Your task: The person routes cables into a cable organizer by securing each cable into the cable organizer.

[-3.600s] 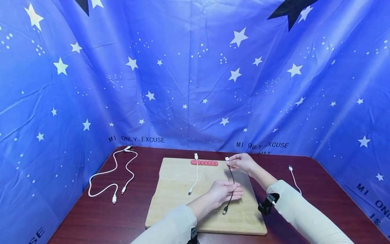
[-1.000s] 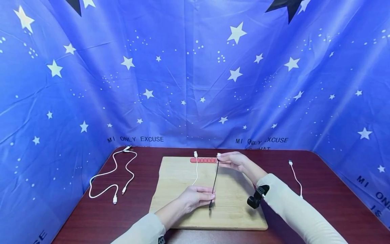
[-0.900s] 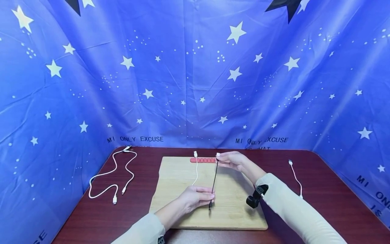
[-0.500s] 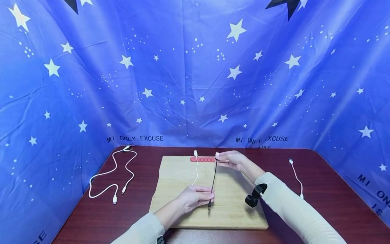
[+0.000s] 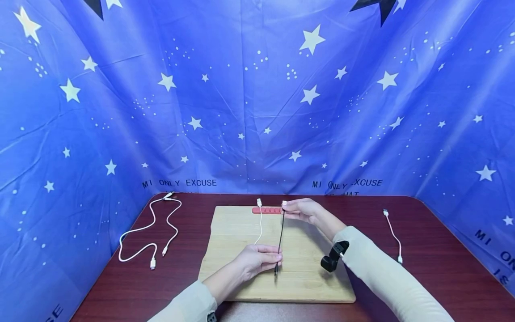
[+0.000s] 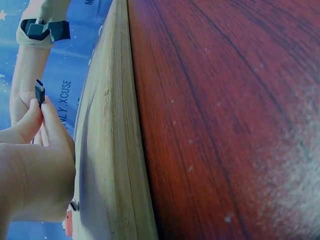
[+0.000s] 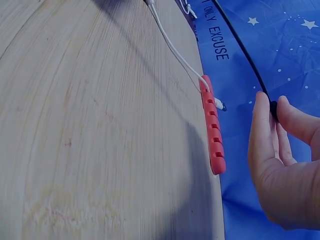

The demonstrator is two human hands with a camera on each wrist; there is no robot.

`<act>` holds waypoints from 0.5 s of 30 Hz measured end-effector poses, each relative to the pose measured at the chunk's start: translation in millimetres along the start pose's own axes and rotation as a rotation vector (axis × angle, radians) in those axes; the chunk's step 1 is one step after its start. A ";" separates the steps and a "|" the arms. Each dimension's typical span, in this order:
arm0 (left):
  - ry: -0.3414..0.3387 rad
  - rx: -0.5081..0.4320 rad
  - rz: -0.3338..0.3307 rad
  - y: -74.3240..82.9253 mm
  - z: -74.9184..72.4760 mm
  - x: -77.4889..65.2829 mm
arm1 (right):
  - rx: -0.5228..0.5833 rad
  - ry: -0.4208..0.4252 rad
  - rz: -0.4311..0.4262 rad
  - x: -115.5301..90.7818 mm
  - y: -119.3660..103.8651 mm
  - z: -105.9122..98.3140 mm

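Observation:
A short black USB cable is stretched between my two hands above a wooden board. With thumb and fingers my left hand pinches its near end; the dark plug pokes out past the fingertips in the left wrist view. My right hand pinches the far end just at its plug, fingers over the right part of a red slotted cable holder. That holder lies along the board's far edge. One white cable passes through a slot near its left end, and the other slots show bare.
Left on the dark red table lies a longer white cable in loose bends. Another white cable lies to the right, partly behind the right sleeve. A blue star-patterned cloth surrounds the table's back and sides.
Earlier the left hand lay with fingers straight under the slack cable; now it pinches the near end. Both hands have moved left, and the cable is straight. In the last second they have barely shifted.

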State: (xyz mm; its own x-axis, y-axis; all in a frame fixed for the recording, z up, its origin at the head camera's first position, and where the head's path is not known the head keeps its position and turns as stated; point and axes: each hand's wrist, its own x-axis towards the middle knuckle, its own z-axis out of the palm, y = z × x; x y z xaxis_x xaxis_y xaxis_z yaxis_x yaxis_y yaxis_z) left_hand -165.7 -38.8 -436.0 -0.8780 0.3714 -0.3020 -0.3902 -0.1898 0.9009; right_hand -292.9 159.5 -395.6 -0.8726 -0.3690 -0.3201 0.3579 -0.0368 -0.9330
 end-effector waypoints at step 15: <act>0.070 0.004 0.044 -4.0 -1.3 2.3 | 0.070 -0.034 0.012 12.6 5.9 0.5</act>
State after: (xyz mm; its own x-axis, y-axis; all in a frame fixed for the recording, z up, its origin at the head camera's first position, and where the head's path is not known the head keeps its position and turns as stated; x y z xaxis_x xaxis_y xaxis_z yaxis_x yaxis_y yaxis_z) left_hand -166.5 -38.3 -440.7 -0.9115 0.2981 -0.2833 -0.3500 -0.2005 0.9151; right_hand -301.5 154.2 -405.1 -0.8569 -0.4010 -0.3240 0.3912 -0.0964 -0.9152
